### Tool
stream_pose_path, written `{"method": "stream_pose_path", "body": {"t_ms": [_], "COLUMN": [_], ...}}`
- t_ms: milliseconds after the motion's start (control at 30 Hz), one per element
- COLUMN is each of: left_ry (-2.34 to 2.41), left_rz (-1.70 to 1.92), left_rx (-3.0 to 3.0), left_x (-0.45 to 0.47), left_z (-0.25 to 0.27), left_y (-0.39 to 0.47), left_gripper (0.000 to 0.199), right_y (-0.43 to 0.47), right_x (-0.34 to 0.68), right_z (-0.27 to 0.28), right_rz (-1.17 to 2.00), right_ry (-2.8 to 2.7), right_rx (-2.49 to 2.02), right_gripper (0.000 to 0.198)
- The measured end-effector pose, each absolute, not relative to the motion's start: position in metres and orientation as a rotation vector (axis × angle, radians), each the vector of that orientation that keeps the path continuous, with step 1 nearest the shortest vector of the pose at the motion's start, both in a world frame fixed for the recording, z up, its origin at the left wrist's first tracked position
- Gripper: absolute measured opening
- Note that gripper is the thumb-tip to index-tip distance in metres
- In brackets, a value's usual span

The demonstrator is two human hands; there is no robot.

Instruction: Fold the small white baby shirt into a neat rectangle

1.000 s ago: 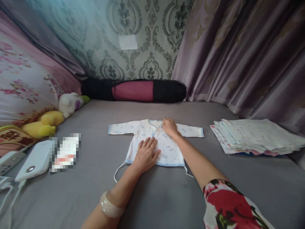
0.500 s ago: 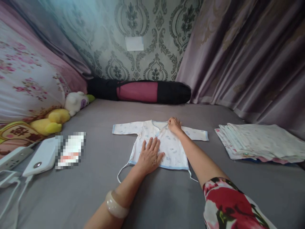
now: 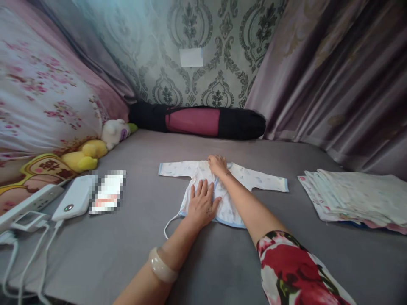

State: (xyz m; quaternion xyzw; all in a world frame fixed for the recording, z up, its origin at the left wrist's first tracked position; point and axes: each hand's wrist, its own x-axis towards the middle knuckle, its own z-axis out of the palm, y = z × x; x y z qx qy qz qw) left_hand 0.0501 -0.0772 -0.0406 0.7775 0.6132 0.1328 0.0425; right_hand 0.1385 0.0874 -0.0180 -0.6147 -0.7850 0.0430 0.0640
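Observation:
A small white baby shirt (image 3: 263, 179) with pale blue prints and blue trim lies spread on the grey sheet, both sleeves stretched out sideways. My left hand (image 3: 202, 202) rests flat on the shirt's lower front, fingers spread. At the neckline, my right hand (image 3: 218, 165) has its fingers curled over the cloth, seemingly pinching it; the fingertips are partly hidden. My right forearm crosses above the shirt's right side and covers part of it. A thin white tie (image 3: 168, 226) trails from the lower left hem.
Folded cloths are stacked (image 3: 359, 197) at right. On the left lie a power bank (image 3: 76, 197), a power strip (image 3: 32, 207) with cables, a blurred-out flat item (image 3: 108, 192) and plush toys (image 3: 84, 156). A black and pink long bag (image 3: 193, 120) lies along the wall.
My right hand has moved left along the neckline, from its right side toward its left. The left hand stays flat on the shirt. The whole view has shifted slightly.

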Motion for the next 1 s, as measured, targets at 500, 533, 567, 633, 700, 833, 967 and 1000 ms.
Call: {"method": "stream_pose_path", "body": {"t_ms": [500,533,567,633,700,833,967,1000], "left_ry": [1.921,1.901,1.877,1.827,1.795,1.796,1.892,1.922], "left_rz": [0.312,0.31,0.31,0.319,0.352,0.55,0.612,0.587], "left_rx": [2.337,2.306,2.275,2.221,2.195,2.202,2.14,2.117], "left_x": [0.051,0.05,0.049,0.046,0.041,0.024,-0.006,-0.015], "left_z": [-0.04,-0.037,-0.034,-0.028,-0.024,-0.019,-0.01,-0.008], "left_y": [-0.075,-0.075,-0.074,-0.073,-0.07,-0.061,-0.062,-0.065], "left_gripper": [0.063,0.062,0.061,0.057,0.051,0.043,0.039,0.037], "right_y": [0.08,0.075,0.068,0.048,0.022,-0.026,-0.046,-0.048], "right_x": [0.14,0.146,0.151,0.16,0.166,0.165,0.157,0.156], "right_z": [-0.008,-0.006,-0.005,-0.008,-0.014,-0.029,-0.035,-0.036], "right_rz": [0.28,0.301,0.318,0.329,0.297,0.247,0.264,0.264], "right_ry": [-2.275,-2.266,-2.25,-2.221,-2.23,-2.268,-2.26,-2.266], "right_rx": [-1.826,-1.817,-1.808,-1.794,-1.789,-1.832,-1.895,-1.897], "right_gripper": [0.039,0.042,0.046,0.049,0.049,0.056,0.064,0.065]}}
